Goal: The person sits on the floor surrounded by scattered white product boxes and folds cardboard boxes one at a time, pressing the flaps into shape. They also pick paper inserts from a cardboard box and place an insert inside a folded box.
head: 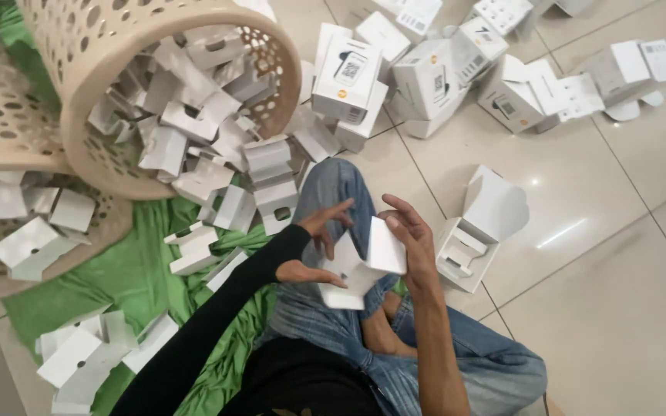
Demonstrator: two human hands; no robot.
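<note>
Grip: both hands grasp 1 white cardboard insert (pixel 360 266), held above the lap over the jeans (pixel 333 208), between the 2 hands. Left hand (pixel 319 248), in a black sleeve (pixel 217 316), pinches the insert's left side, thumb under a lower flap, forefinger stretched out above it. Right hand (pixel 412 239) closes on the right panel, fingers curled over its upper edge. The insert is partly folded: 1 panel stands up, the lower part juts forward. Judgement: thin card, very light, stiff along flat panels but soft at the creases; it will dent or crease if squeezed mid-panel, so hold is best taken at the edges and beside the fold lines, with fingertips only. Not slippery by the look of its matt surface. Surroundings: person sits on a tiled floor (pixel 618 308). Just right of the knee lies an open white box (pixel 475 231), lid flap up, apart from the hands. At upper left a tipped beige perforated basket (pixel 94 85) spills many like inserts onto a green cloth (pixel 140 277); more inserts lie loose on the cloth near the left elbow. Beyond the knee, a heap of closed white boxes (pixel 425 69) spreads over the floor, well apart from the hands.
</note>
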